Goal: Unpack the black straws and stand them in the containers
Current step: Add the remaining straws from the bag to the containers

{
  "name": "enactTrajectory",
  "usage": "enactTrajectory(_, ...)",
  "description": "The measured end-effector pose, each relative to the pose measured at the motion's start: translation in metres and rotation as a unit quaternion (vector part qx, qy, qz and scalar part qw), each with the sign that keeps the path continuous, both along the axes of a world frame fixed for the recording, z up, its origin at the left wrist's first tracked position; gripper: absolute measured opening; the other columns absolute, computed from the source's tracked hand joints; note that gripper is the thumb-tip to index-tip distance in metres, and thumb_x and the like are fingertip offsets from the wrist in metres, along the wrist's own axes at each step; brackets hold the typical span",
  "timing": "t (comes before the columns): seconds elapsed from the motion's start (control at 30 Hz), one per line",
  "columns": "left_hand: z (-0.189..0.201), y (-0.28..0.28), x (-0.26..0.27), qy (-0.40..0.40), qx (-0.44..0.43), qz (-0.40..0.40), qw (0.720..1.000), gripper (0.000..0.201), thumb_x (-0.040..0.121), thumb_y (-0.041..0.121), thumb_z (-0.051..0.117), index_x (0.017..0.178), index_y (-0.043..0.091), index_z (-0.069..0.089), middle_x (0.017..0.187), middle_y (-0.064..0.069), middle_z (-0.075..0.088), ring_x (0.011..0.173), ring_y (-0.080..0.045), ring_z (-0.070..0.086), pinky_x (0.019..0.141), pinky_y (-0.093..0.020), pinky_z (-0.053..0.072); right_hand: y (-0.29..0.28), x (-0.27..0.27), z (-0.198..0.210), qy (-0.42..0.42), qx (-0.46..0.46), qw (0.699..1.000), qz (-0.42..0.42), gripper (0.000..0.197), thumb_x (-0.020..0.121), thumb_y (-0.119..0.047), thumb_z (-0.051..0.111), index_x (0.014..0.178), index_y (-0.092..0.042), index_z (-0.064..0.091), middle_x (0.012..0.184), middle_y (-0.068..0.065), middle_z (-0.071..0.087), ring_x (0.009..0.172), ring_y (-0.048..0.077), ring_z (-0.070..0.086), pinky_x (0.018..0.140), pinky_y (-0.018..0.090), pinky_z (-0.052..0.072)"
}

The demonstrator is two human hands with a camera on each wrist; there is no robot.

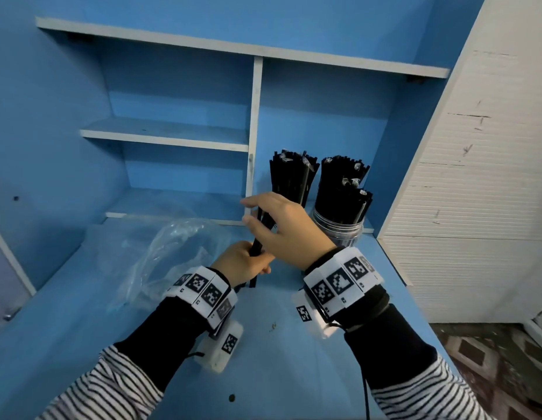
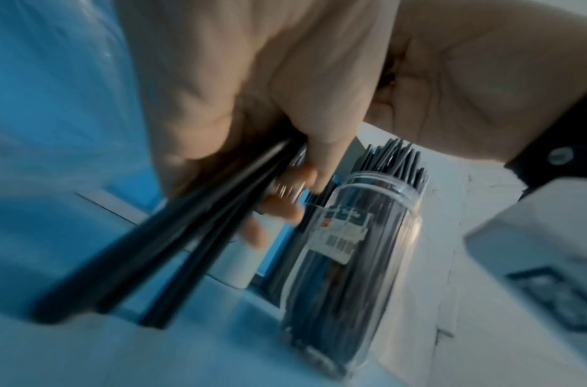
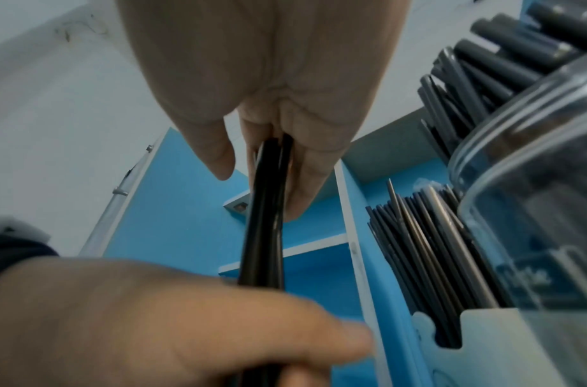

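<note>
While the left hand (image 1: 244, 262) grips the lower end of a small bunch of black straws (image 1: 259, 237), its fingers curled round them, the right hand (image 1: 282, 228) pinches the same bunch higher up between thumb and fingers, so both hands are clamped on it just above the blue bench (image 1: 279, 359). To do this step well, I judge the bunch should be squared up first, ends level, then lifted upright and fed down into whichever container has room, with the left hand letting go only once the right hand has a firm hold. Loose straws could fan out or catch on those already standing.

These straws are thin, straight, glossy black tubes; the wrist views are blurred, but three or four seem to be in the grip. Beyond the hands, a clear plastic jar (image 1: 338, 228) stands packed with black straws, and two more full bundles rise behind it. An emptied clear plastic bag (image 1: 172, 247) lies crumpled on the bench to the left, near the shelf unit (image 1: 253, 131).
</note>
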State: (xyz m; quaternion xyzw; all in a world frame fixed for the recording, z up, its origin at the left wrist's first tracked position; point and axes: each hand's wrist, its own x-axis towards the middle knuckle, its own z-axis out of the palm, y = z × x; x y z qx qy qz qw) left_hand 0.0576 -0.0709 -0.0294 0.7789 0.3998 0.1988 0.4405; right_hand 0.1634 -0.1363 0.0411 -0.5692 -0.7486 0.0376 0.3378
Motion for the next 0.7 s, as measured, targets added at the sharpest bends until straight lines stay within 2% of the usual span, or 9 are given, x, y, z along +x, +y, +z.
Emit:
enactTrajectory(0.1,-0.003,0.002,-0.004,0.001,-0.021,0.008,1.0,0.043,0.092,0.039,0.051,0.06,0.012,0.058,0.066,0.0,0.066,0.076,-0.017,0.067,0.085,-0.032,0.05,-0.003,-0.002,0.004,0.017,-0.007,1.0,-0.002,0.048,0.094,-0.029,0.058,0.137,-0.01,0.048,0.133,0.003,0.053,0.124,0.011,0.048,0.101,0.013,0.034)
enactTrajectory(0.17,0.004,0.0,0.001,-0.026,-0.058,0.048,0.997,0.043,0.093,0.035,0.048,0.057,0.012,0.048,0.047,0.004,0.054,0.06,-0.013,0.066,0.09,-0.041,0.05,-0.006,0.0,0.008,0.073,-0.003,0.997,-0.018,0.07,0.087,-0.038,0.066,0.145,-0.016,0.034,0.139,-0.002,0.045,0.123,0.009,0.046,0.102,0.018,0.039)
enactTrajectory(0.23,0.015,-0.006,0.006,-0.069,-0.078,0.082,0.991,0.035,0.096,0.025,0.045,0.062,0.014,0.045,0.044,0.003,0.048,0.045,-0.013,0.054,0.082,-0.042,0.056,-0.009,0.003,0.013,0.122,-0.003,0.991,-0.045,0.085,0.078,-0.048,0.072,0.147,-0.023,0.027,0.135,-0.007,0.041,0.113,0.005,0.047,0.093,0.017,0.043)
enactTrajectory(0.27,0.021,-0.011,0.007,-0.104,-0.079,0.078,0.988,0.03,0.097,0.017,0.046,0.066,0.018,0.044,0.049,0.002,0.048,0.045,-0.014,0.051,0.072,-0.039,0.058,-0.01,0.004,0.014,0.115,-0.008,0.992,-0.056,0.086,0.074,-0.052,0.074,0.144,-0.024,0.032,0.13,-0.007,0.041,0.107,0.004,0.047,0.089,0.016,0.044)
enactTrajectory(0.33,0.032,-0.023,0.003,-0.135,-0.07,0.023,0.988,0.031,0.094,0.005,0.054,0.069,0.023,0.045,0.058,-0.001,0.049,0.051,-0.017,0.049,0.056,-0.03,0.05,-0.012,0.008,0.012,0.071,-0.031,0.996,-0.055,0.076,0.068,-0.055,0.078,0.131,-0.023,0.049,0.118,-0.005,0.041,0.096,0.001,0.046,0.086,0.016,0.042)
enactTrajectory(0.43,0.037,-0.037,-0.003,-0.065,-0.072,-0.097,0.991,0.016,0.072,0.024,0.066,0.063,0.014,0.058,0.053,-0.009,0.051,0.052,-0.025,0.049,0.056,-0.034,0.044,-0.017,0.009,0.008,0.025,-0.045,0.999,-0.01,0.052,0.073,-0.041,0.079,0.121,-0.027,0.063,0.103,-0.007,0.038,0.089,-0.003,0.042,0.082,0.005,0.035)
enactTrajectory(0.5,0.038,-0.04,-0.005,-0.038,-0.08,-0.123,0.988,0.022,0.067,0.03,0.069,0.059,0.013,0.056,0.052,-0.008,0.052,0.056,-0.026,0.049,0.058,-0.036,0.043,-0.021,0.011,0.011,0.005,-0.031,0.999,0.021,0.031,0.08,-0.029,0.076,0.109,-0.024,0.07,0.09,-0.009,0.044,0.086,0.003,0.043,0.079,0.009,0.039)
enactTrajectory(0.6,0.04,-0.042,0.0,-0.049,-0.056,-0.153,0.985,0.031,0.08,0.016,0.072,0.057,0.016,0.051,0.046,0.006,0.049,0.05,-0.012,0.049,0.055,-0.027,0.042,-0.025,0.017,0.017,0.027,-0.039,0.998,0.046,0.009,0.085,-0.02,0.07,0.087,-0.013,0.074,0.074,-0.006,0.057,0.073,0.006,0.055,0.069,0.02,0.048)
enactTrajectory(0.7,0.043,-0.041,0.014,-0.107,0.007,-0.146,0.983,0.013,0.084,0.004,0.068,0.081,0.008,0.056,0.051,0.011,0.053,0.049,-0.001,0.051,0.051,-0.018,0.042,-0.028,0.023,0.025,0.019,-0.01,0.999,0.029,0.017,0.086,-0.022,0.069,0.073,-0.011,0.068,0.069,-0.004,0.063,0.066,0.007,0.058,0.062,0.018,0.047)
